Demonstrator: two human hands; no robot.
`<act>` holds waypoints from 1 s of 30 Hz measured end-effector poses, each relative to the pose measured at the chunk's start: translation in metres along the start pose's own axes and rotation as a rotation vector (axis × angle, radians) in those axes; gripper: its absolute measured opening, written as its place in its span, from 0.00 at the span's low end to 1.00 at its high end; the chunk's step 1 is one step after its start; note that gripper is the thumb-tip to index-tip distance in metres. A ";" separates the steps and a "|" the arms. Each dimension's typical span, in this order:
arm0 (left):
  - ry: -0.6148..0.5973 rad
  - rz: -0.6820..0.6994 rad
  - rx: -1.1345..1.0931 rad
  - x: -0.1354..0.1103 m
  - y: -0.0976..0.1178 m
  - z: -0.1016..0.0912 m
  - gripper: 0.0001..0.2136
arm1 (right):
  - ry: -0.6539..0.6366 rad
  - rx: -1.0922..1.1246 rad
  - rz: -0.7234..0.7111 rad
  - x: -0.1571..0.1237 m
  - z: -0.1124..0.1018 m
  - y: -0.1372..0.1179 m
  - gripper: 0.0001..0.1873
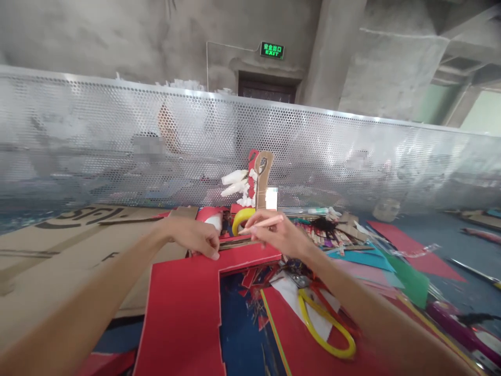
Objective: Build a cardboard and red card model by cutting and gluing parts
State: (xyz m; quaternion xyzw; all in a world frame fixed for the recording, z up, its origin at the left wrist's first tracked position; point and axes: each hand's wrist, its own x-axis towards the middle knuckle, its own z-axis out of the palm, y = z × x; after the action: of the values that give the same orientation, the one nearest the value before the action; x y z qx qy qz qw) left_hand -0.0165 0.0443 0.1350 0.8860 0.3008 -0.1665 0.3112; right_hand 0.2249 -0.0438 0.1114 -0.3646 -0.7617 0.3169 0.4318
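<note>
My right hand (276,232) is closed around a slim pale-pink pencil (264,223), which slants with its tip to the left, just above the far edge of a red L-shaped cardboard piece (182,313). On the far edge of that piece my left hand (195,237) rests with bent fingers, thumb and forefinger gripping the edge; its other fingers are partly hidden. Beyond the pencil tip stands a yellow roll of tape (243,218), partly covered by my right hand. Yellow-handled scissors (326,326) lie on red sheets right of the cardboard, below my right forearm.
Brown cardboard (62,266) spreads over the left side. Coloured paper (364,256), sticks and scraps crowd the right, with a purple tool (450,318) near the corner. A brown cardboard cutout (263,183) stands before the perforated metal screen (321,151).
</note>
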 end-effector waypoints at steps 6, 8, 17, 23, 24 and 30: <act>0.033 0.009 0.065 0.002 -0.004 0.000 0.13 | 0.122 -0.040 -0.043 -0.007 0.048 0.025 0.05; 0.037 -0.001 0.069 0.001 -0.008 -0.001 0.11 | 0.141 -0.050 -0.062 -0.009 0.052 0.030 0.05; 0.096 -0.018 0.041 -0.003 -0.021 -0.005 0.10 | 0.084 -0.195 -0.188 -0.014 0.053 0.032 0.06; 0.113 -0.011 -0.061 0.001 -0.025 -0.004 0.11 | 0.067 -0.236 -0.230 -0.016 0.055 0.031 0.05; 0.119 -0.015 -0.060 0.002 -0.026 -0.004 0.11 | 0.067 -0.240 -0.241 -0.016 0.055 0.031 0.05; 0.194 -0.063 -0.004 0.004 -0.023 -0.001 0.17 | 0.069 -0.255 -0.260 -0.015 0.055 0.031 0.04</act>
State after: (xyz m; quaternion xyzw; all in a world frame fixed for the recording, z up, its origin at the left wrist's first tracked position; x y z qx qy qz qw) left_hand -0.0280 0.0603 0.1235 0.8874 0.3575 -0.0892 0.2770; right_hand 0.1897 -0.0489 0.0569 -0.3258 -0.8209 0.1466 0.4454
